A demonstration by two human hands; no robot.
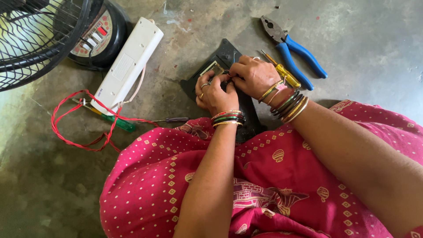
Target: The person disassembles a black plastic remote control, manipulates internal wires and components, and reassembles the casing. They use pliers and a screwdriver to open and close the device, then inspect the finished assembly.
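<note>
Both your hands meet over the black board (229, 55), which lies flat on the concrete floor (361, 39) just ahead of your knees, its near end tucked under the pink cloth (273, 176). Your left hand (214, 93) has its fingers curled tight, tips pinched down at the board's middle. Your right hand (254, 76) is also closed, knuckles up, fingertips pressed in against the left ones. What sits between the fingertips is too small to make out.

Yellow screwdriver (285, 72) just beside your right wrist, partly under it. Blue pliers (293, 48) near, beyond that, lying shut. Left of the board: white power strip (128, 64), with a red wire (75, 128) looped on the floor below it and a green screwdriver (116, 122) lying across the loop. Fan (35, 35) at the far left corner.
</note>
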